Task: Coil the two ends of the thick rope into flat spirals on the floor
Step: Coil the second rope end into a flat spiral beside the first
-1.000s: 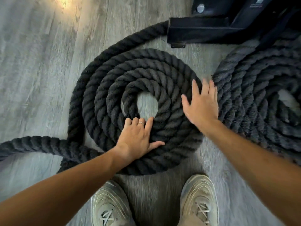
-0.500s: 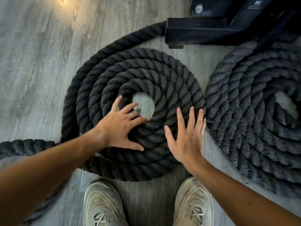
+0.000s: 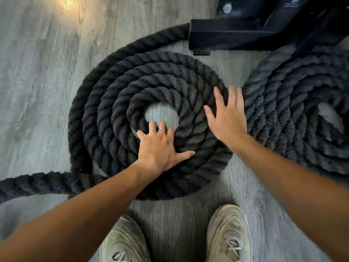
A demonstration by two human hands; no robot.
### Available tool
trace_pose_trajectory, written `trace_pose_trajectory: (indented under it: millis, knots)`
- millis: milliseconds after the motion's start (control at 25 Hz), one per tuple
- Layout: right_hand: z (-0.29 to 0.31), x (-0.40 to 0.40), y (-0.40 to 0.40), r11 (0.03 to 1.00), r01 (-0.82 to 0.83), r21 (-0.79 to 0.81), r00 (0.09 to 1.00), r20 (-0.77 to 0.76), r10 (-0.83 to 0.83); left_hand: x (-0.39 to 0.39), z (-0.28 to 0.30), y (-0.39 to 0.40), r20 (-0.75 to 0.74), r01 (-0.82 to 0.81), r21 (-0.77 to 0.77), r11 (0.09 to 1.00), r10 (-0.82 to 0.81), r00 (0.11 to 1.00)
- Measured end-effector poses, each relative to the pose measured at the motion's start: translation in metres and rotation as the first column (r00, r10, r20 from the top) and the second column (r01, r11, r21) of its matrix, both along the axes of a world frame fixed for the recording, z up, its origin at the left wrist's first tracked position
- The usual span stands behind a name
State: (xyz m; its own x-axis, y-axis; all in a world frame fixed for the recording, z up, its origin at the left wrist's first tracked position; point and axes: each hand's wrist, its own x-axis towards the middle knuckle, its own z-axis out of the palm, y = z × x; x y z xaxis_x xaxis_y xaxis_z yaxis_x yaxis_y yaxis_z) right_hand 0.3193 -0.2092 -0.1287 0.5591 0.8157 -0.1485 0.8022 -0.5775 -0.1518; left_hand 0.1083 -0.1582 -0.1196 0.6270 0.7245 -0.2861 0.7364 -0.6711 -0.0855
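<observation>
Grey plank floor point(image 3: 47, 76) under rope coils point(image 3: 117, 103), shoes point(image 3: 228, 235).

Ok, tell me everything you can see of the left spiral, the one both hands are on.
The left spiral is thick, dark, twisted, fuzzy rope lying flat on the grey wood-look floor, about five rings round a small open centre. Its outer turn runs up under the black metal frame; a loose tail leaves at lower left. The left hand presses near the centre, the right hand on its right edge, beside the second spiral.
</observation>
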Motion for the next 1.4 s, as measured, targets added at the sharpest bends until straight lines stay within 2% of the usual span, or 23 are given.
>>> trace_pose_trajectory:
  millis: [80, 160, 240, 360, 480, 600, 720, 760, 800, 880, 960, 1040, 1120, 1240, 1400]
  knots:
    - [-0.003, -0.047, -0.034, 0.982, 0.183, 0.043, 0.977, -0.12, -0.176, 0.007, 0.0, -0.006, -0.027, -0.05, 0.011, 0.999, 0.05, 0.998]
    - [-0.005, -0.096, -0.075, 0.969, 0.245, 0.028, 0.952, -0.194, -0.235, 0.004, 0.002, 0.001, -0.028, -0.022, -0.009, 1.0, 0.022, 0.999]
    - [-0.007, -0.116, -0.096, 0.962, 0.274, 0.021, 0.92, -0.297, -0.255, -0.009, 0.006, 0.03, -0.042, 0.183, -0.081, 0.98, -0.186, 0.982]
    - [-0.012, -0.108, -0.1, 0.983, 0.179, 0.039, 0.939, -0.305, -0.159, -0.037, 0.014, 0.087, -0.017, 0.531, -0.218, 0.819, -0.548, 0.837]
    - [-0.019, -0.083, -0.095, 0.994, 0.08, 0.078, 0.957, -0.286, -0.055, -0.046, 0.007, 0.102, -0.045, 0.622, -0.098, 0.777, -0.628, 0.777]
    - [-0.022, -0.04, -0.07, 0.995, -0.027, 0.093, 0.964, -0.259, 0.051, -0.038, -0.002, 0.083, -0.073, 0.539, -0.042, 0.841, -0.541, 0.838]
    - [-0.015, 0.01, -0.027, 0.965, -0.249, 0.088, 0.965, -0.059, 0.254, -0.03, -0.007, 0.051, -0.002, 0.268, -0.022, 0.963, -0.269, 0.963]
    - [-0.012, 0.022, -0.01, 0.958, -0.276, 0.078, 0.96, -0.024, 0.279, -0.027, -0.009, 0.039, 0.004, 0.156, -0.011, 0.988, -0.156, 0.988]
    - [-0.009, 0.029, 0.006, 0.968, -0.242, 0.058, 0.969, -0.024, 0.244, -0.023, -0.013, 0.027, 0.009, 0.055, 0.0, 0.998, -0.055, 0.998]
    - [-0.009, 0.019, 0.025, 0.999, -0.034, 0.008, 0.994, -0.101, 0.035, -0.017, -0.016, 0.007, 0.014, -0.091, 0.015, 0.996, 0.09, 0.996]
    - [-0.014, -0.018, 0.018, 0.99, 0.141, -0.001, 0.977, -0.16, -0.139, -0.022, -0.014, 0.003, 0.067, -0.145, 0.002, 0.989, 0.144, 0.987]
    - [-0.015, -0.062, -0.014, 0.99, 0.139, 0.035, 0.985, -0.109, -0.134, -0.045, -0.01, 0.015, 0.191, -0.056, -0.055, 0.997, 0.066, 0.979]
    - [-0.015, -0.089, -0.046, 0.992, 0.121, 0.042, 0.988, -0.101, -0.116, -0.076, -0.003, 0.036, 0.249, 0.15, -0.136, 0.979, -0.112, 0.962]
    - [-0.018, -0.098, -0.068, 0.992, 0.12, 0.043, 0.986, -0.123, -0.114, -0.107, 0.004, 0.058, 0.111, 0.417, -0.143, 0.898, -0.404, 0.908]
    - [-0.02, -0.088, -0.056, 0.996, 0.071, 0.059, 0.993, -0.097, -0.065, -0.105, -0.004, 0.049, 0.043, 0.48, -0.045, 0.876, -0.478, 0.877]
